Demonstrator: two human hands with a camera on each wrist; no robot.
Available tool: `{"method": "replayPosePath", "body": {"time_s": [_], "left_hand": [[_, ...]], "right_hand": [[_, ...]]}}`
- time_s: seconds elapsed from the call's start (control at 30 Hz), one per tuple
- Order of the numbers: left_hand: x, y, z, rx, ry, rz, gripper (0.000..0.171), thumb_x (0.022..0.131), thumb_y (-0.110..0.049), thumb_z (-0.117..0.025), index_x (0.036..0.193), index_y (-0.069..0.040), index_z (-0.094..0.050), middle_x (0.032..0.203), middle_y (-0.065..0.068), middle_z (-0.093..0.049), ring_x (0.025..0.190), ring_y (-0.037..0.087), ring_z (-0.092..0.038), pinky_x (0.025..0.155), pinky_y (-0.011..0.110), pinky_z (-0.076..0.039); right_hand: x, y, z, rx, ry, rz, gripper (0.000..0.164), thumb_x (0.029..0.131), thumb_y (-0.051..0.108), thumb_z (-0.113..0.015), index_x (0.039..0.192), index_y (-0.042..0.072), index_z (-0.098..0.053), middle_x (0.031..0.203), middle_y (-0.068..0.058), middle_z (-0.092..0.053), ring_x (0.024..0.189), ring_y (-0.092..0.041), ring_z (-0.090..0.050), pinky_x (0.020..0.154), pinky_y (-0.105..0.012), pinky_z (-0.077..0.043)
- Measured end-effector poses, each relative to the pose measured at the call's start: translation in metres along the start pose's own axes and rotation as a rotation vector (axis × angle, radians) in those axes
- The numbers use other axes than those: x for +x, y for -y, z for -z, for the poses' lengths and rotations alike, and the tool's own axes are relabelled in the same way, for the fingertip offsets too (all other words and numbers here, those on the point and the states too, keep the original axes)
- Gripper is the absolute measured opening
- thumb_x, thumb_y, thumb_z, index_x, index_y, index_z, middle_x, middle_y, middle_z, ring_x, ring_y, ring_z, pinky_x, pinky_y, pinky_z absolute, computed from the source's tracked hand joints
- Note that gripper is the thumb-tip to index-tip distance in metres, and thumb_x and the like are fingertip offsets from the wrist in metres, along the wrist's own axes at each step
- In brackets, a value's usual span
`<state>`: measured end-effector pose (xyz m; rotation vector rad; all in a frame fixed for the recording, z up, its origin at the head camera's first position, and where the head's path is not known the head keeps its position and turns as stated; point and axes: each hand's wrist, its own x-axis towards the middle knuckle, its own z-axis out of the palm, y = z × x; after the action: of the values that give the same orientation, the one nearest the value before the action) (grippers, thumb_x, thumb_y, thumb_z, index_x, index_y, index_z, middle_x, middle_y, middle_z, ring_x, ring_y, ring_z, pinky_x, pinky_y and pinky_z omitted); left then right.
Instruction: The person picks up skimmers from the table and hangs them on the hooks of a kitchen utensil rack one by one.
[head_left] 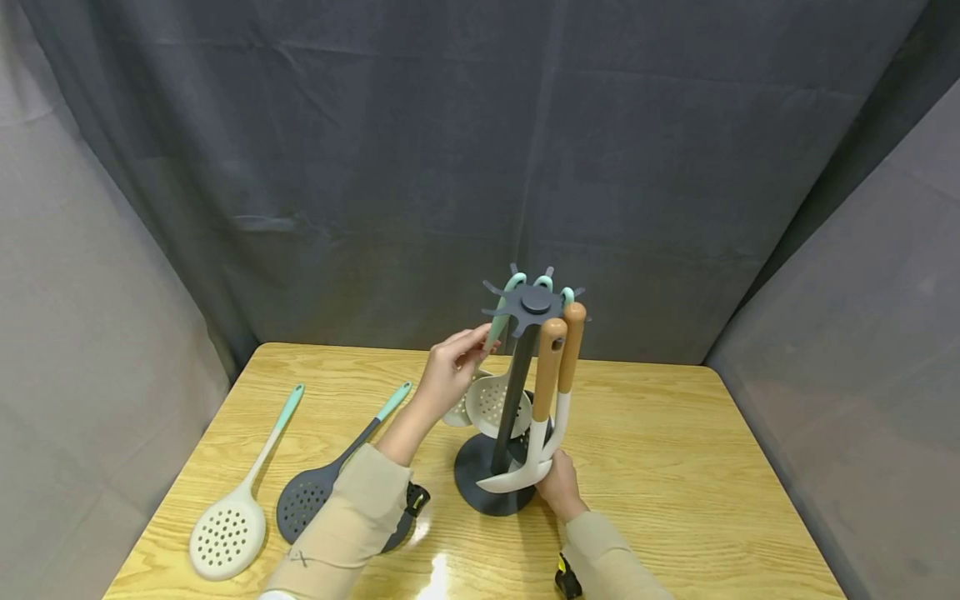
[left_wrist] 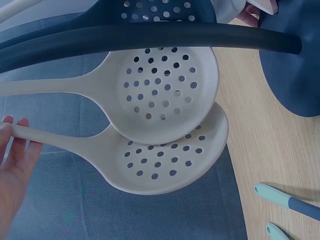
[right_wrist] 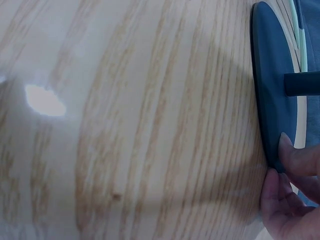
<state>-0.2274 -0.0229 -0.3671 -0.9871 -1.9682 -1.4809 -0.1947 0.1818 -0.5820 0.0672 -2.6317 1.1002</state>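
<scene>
A dark utensil stand (head_left: 515, 400) with a hooked top stands on the table. My left hand (head_left: 450, 371) pinches the mint handle of a white skimmer (left_wrist: 150, 177), whose top loops over a hook at the stand's left. A second white skimmer (head_left: 495, 407) hangs beside it, overlapping its bowl in the left wrist view. Down at the stand's round base (right_wrist: 272, 85), my right hand (right_wrist: 295, 192) grips the rim, thumb on top and fingers at the edge. Two wooden-handled white utensils, one a ladle (head_left: 517, 479), hang at the front. A dark perforated utensil (left_wrist: 160, 10) hangs behind the post.
Left on the wooden table (head_left: 675, 467) lie a white slotted turner (head_left: 227, 537) and a dark slotted turner (head_left: 303, 500), both mint-handled. Another dark utensil (head_left: 399, 533) is partly hidden under my left sleeve. A grey curtain (head_left: 375, 167) hangs behind the table.
</scene>
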Motion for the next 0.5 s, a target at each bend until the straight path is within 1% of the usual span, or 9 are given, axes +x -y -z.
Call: {"method": "replayPosePath", "body": {"time_s": [0.33, 0.43, 0.5], "left_hand": [[0.000, 0.000, 0.000, -0.014, 0.009, 0.020, 0.033, 0.080, 0.020, -0.055, 0.113, 0.015, -0.056, 0.092, 0.027, -0.062, 0.084, 0.036, -0.064, 0.071, 0.040, -0.057], [-0.002, 0.013, 0.000, -0.018, 0.025, 0.035, 0.034, 0.082, 0.016, -0.056, 0.115, 0.012, -0.057, 0.096, 0.024, -0.063, 0.086, 0.033, -0.064, 0.074, 0.033, -0.057], [-0.003, 0.022, 0.000, -0.037, 0.043, 0.055, 0.036, 0.081, 0.016, -0.057, 0.117, 0.011, -0.056, 0.099, 0.024, -0.062, 0.088, 0.034, -0.063, 0.078, 0.033, -0.056]], "right_hand": [[0.001, 0.001, 0.001, -0.003, 0.019, -0.036, 0.014, 0.074, 0.002, -0.060, 0.086, -0.005, -0.059, 0.074, -0.019, -0.061, 0.066, -0.029, -0.059, 0.052, -0.041, -0.048], [0.000, 0.002, 0.001, -0.010, 0.014, -0.025, 0.014, 0.073, 0.002, -0.060, 0.086, -0.004, -0.059, 0.073, -0.019, -0.061, 0.066, -0.030, -0.059, 0.051, -0.041, -0.048], [0.000, 0.002, 0.001, -0.011, 0.010, -0.018, 0.014, 0.073, 0.001, -0.060, 0.086, -0.004, -0.059, 0.073, -0.019, -0.061, 0.066, -0.030, -0.059, 0.051, -0.042, -0.048]]}}
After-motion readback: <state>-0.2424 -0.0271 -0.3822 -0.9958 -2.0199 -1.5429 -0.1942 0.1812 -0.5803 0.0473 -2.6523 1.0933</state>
